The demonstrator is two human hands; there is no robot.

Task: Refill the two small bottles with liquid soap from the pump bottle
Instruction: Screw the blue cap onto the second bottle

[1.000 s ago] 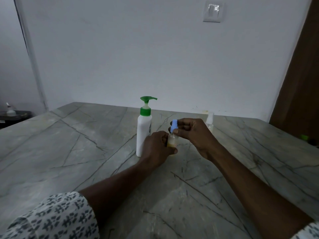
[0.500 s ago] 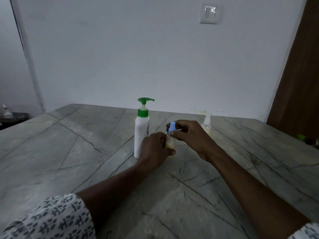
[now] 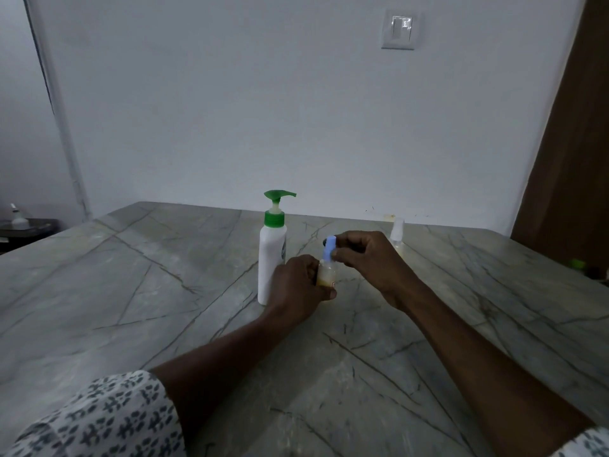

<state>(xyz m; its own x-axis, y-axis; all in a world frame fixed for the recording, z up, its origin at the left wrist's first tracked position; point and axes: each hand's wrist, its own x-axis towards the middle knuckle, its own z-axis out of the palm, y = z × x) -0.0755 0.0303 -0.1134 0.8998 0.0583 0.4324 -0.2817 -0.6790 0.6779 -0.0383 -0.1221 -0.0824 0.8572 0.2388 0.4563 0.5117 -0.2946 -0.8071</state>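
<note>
Dim, flat, bluish light falls evenly; its source cannot be told. The wall (image 3: 230, 110) darkens toward the left corner. Shadows on the worktop (image 3: 99, 291) are faint and soft-edged. The light switch (image 3: 400, 26) shows a small bright glint. Wide-angle bending tilts upright lines at both sides; the sleeve (image 3: 108, 420) and the far small bottle (image 3: 398, 227) look soft

One view only, head-worn, wide-angle; faces forward and downward over the grey veined table (image 3: 131, 291) toward the white wall (image 3: 230, 110); near range, left hand (image 3: 291, 288) and right hand (image 3: 372, 262) at centre frame.
</note>
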